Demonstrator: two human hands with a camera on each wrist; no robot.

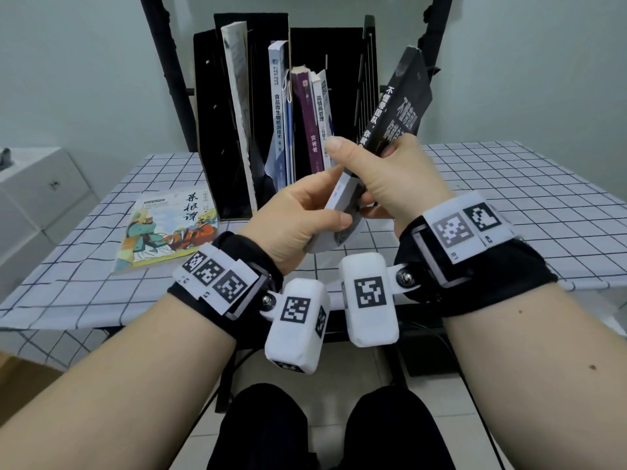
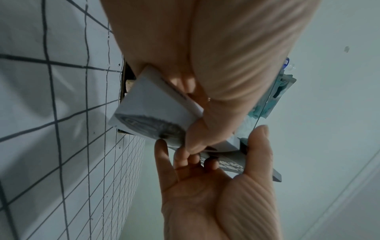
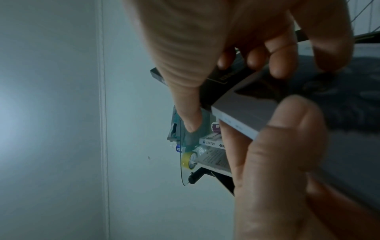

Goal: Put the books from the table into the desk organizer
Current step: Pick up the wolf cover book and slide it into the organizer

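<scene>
A black book (image 1: 400,106) is held above the table's near edge, in front of the desk organizer (image 1: 258,106), its long axis tilted up and to the right. The right hand (image 1: 390,178) grips its lower end, thumb curled over the spine; the left hand (image 1: 298,218) clasps the bottom corner from below (both hands equally close). The free slot lies ahead and slightly left. A colourful book (image 1: 169,228) waits flat on the checked tablecloth (image 1: 509,205).

Black book (image 1: 403,106): matt paper cover, frayed top corner. Tablecloth (image 1: 509,198): checked cloth, creased. Organizer (image 1: 237,130): black matt board.
</scene>
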